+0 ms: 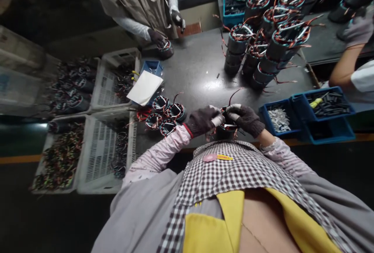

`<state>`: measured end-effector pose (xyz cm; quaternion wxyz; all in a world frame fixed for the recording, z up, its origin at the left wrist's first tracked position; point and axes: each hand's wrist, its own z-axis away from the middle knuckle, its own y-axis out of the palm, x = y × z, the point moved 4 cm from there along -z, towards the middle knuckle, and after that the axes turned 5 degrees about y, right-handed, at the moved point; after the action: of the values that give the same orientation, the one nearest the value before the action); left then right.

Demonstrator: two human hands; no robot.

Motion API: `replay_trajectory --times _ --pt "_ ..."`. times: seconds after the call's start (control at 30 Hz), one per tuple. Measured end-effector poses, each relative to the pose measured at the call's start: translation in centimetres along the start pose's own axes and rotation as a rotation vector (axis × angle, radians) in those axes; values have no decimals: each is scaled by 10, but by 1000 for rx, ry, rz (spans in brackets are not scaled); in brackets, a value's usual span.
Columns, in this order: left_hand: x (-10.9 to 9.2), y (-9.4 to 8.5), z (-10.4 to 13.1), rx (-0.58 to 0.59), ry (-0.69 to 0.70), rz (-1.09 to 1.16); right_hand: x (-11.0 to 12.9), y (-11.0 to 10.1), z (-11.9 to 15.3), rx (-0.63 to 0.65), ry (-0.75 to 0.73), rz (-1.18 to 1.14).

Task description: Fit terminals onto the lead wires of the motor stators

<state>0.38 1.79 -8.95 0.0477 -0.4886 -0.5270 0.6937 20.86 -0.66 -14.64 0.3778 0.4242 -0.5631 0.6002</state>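
A motor stator (pixel 228 125), a dark cylinder with wires around its rim, stands at the table's near edge against my apron. Over its left rim, my left hand (pixel 204 120) in a dark glove with pale fingertips is closed in a pinch. My right hand (pixel 247 118), gloved alike, pinches at the opposite side of the rim. What the fingertips grip is too small to make out; a reddish-brown wire (pixel 233 95) rises between the hands. Left of them sits a group of several stators (pixel 175 111) with coloured wires and white sleeves.
Stacked stators (pixel 267 66) stand at the right back. Blue bins with small white parts (pixel 279 120) and black tubes (pixel 330 105) lie right. White paper (pixel 145 88) rests on a blue bin; crates (pixel 101 148) stand left. A co-worker's gloved hand (pixel 157 38) touches another stator opposite; another person's arm (pixel 352 46) reaches in right.
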Motion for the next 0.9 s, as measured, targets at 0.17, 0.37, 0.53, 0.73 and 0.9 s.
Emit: replay_trajectory --times 0.17,0.37,0.53,0.73,0.9 --pt "-30 34 -5 306 177 -448 12 0 0 23 0 182" --pt "-10 31 -11 223 -252 -142 3 1 -3 -8 -23 371" --pt "-26 38 3 130 -317 -129 9 5 -4 19 8 544" --pt "2 -9 7 -237 -367 -3 19 10 -1 54 47 610" --pt "53 -6 9 -369 -441 247 18 4 2 33 -12 405"
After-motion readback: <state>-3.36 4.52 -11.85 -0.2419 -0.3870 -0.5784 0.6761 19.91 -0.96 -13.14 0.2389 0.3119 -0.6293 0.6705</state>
